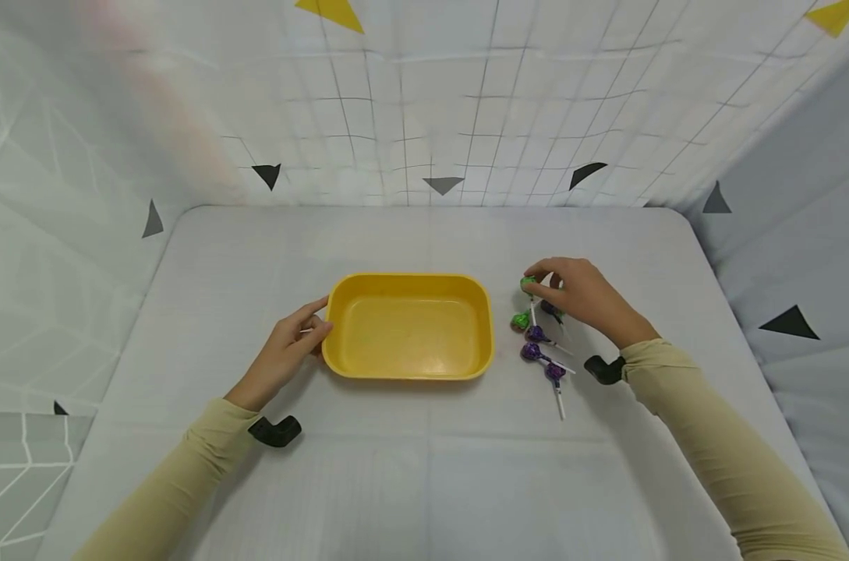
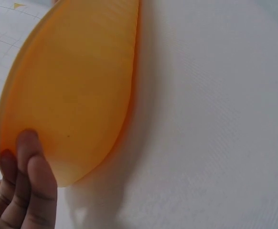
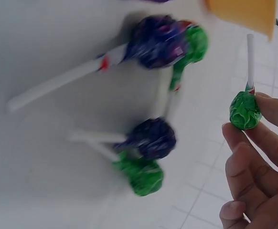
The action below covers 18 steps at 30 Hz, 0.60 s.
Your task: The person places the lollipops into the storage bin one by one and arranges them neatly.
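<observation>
A yellow plastic tray (image 1: 408, 331) sits mid-table in the head view. At its left end my left hand (image 1: 284, 351) holds the rim; the left wrist view has its fingers (image 2: 42, 186) against the tray wall. My right hand (image 1: 581, 290) pinches a green-wrapped lollipop (image 3: 245, 112) by its candy head between thumb and fingertips, the white stick pointing up in the right wrist view. Below that hand lie more lollipops: a green one (image 1: 519, 322) and several purple ones, among them one purple lollipop (image 1: 555, 372) nearest the front. Others are partly hidden beneath the hand.
The table (image 1: 368, 475) has a white cloth over it. A white sheet with a grid (image 1: 438, 117) hangs behind, and grey-white sheets stand at both sides. Black wrist-worn pieces (image 1: 275, 431) show under both sleeves.
</observation>
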{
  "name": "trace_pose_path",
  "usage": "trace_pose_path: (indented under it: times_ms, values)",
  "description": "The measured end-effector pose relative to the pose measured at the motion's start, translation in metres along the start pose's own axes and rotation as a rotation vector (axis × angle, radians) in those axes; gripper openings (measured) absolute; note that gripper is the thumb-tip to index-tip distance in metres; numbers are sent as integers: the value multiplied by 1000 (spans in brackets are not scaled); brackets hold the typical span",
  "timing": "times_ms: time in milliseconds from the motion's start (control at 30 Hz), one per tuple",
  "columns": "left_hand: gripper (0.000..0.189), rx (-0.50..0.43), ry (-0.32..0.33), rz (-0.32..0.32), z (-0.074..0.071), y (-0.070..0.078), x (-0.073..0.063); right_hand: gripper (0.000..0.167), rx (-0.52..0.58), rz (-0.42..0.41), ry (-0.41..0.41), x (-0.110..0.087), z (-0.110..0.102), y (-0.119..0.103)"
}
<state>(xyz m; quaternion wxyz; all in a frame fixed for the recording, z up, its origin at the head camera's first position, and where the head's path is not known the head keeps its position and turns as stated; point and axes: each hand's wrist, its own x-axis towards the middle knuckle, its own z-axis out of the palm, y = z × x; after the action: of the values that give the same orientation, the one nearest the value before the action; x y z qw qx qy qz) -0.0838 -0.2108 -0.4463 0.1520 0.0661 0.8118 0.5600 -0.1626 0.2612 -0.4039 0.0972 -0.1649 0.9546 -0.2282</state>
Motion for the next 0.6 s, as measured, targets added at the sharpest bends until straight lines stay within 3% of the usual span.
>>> trace_pose_path:
  times_ms: [600]
  values:
    - [58,14,-3,28,0,5,-2,34,103,-64,5,-2,-5,-40]
